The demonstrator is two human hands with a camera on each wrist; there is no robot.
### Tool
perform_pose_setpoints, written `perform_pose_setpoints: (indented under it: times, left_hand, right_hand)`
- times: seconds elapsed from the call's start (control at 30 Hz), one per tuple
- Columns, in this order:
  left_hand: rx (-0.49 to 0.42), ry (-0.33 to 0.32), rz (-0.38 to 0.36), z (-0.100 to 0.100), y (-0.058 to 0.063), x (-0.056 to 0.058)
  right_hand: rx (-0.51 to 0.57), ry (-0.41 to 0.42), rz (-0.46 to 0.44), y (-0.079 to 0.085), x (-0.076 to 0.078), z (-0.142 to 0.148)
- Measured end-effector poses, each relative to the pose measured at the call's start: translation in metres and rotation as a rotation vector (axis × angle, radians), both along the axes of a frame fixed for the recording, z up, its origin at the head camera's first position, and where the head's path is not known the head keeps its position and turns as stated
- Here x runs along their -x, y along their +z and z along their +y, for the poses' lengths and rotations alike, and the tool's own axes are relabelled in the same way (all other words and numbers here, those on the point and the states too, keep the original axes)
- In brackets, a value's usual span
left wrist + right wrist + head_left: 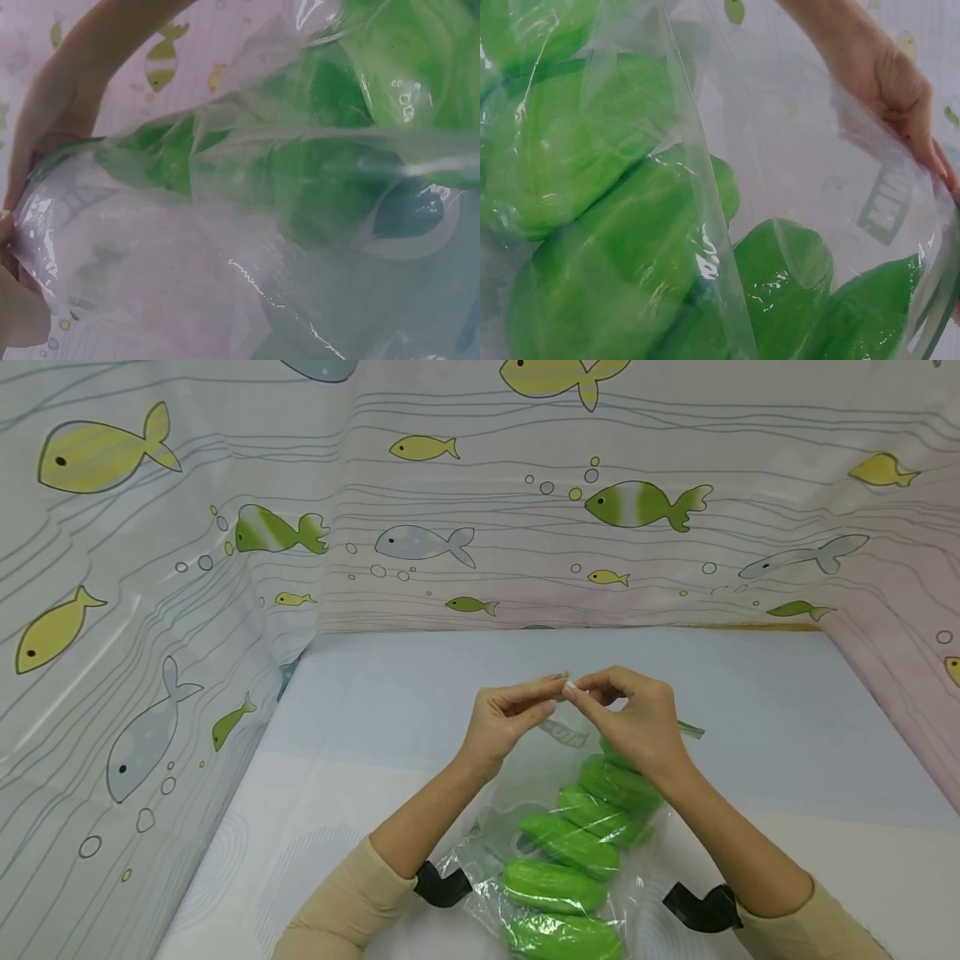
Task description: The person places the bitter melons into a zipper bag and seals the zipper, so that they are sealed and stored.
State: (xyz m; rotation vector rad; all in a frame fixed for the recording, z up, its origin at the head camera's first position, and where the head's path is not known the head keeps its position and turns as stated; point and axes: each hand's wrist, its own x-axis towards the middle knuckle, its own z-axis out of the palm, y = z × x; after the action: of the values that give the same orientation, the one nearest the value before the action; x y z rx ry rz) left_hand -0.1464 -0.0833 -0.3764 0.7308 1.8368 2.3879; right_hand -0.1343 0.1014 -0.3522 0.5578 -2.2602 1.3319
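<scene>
A clear plastic zip bag (pixel 525 777) with several oblong green vegetables (pixel 555 887) in a slanting row lies in front of me, its mouth toward the far side. My left hand (pixel 498 722) pinches the bag's top edge between thumb and fingers. Close against it, my right hand (pixel 637 718) pinches the same edge, the fingertips of both hands nearly meeting. Past the right hand sticks out a green end of the closure strip (pixel 692 729). Printed lettering (pixel 885 202) shows on the bag in the right wrist view. Whether the closure is sealed under the fingers, I cannot tell.
A pale white and blue table surface (pixel 750 760) lies under the bag. Fish-patterned sheets (pixel 465 493) stand behind and at both sides. Black straps (pixel 442 885) sit at both wrists, beside the bag.
</scene>
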Motion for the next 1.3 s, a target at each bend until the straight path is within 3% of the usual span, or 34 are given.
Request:
perform_pose_setpoints:
  times: [0.13, 0.27, 0.63, 0.77, 0.87, 0.97, 1.03, 1.3]
  left_hand:
    - [-0.003, -0.033, -0.123, 0.0, 0.002, -0.001]
    - [-0.007, -0.058, -0.192, 0.0, 0.002, 0.0]
    - [0.041, -0.058, -0.19, -0.005, 0.0, 0.005]
    - [0.056, -0.038, -0.12, -0.005, -0.001, 0.006]
    - [0.146, 0.022, 0.042, -0.002, -0.004, 0.006]
    - [0.237, 0.124, 0.202, 0.001, -0.007, 0.005]
    - [0.266, 0.18, 0.27, 0.002, -0.008, 0.005]
    - [0.123, 0.198, 0.225, 0.006, -0.003, 0.006]
  right_hand:
    - [0.002, -0.006, -0.004, -0.001, 0.0, 0.001]
    - [0.012, 0.003, -0.005, -0.003, 0.0, 0.001]
    - [0.007, -0.004, 0.01, -0.005, 0.0, 0.001]
    - [0.008, -0.016, 0.006, -0.006, -0.001, 0.003]
    - [0.004, -0.017, 0.002, -0.006, 0.0, 0.004]
    - [-0.003, -0.01, -0.012, -0.007, 0.0, 0.004]
    - [-0.007, -0.004, -0.018, -0.007, 0.001, 0.004]
    - [0.001, 0.062, -0.007, -0.007, 0.0, 0.004]
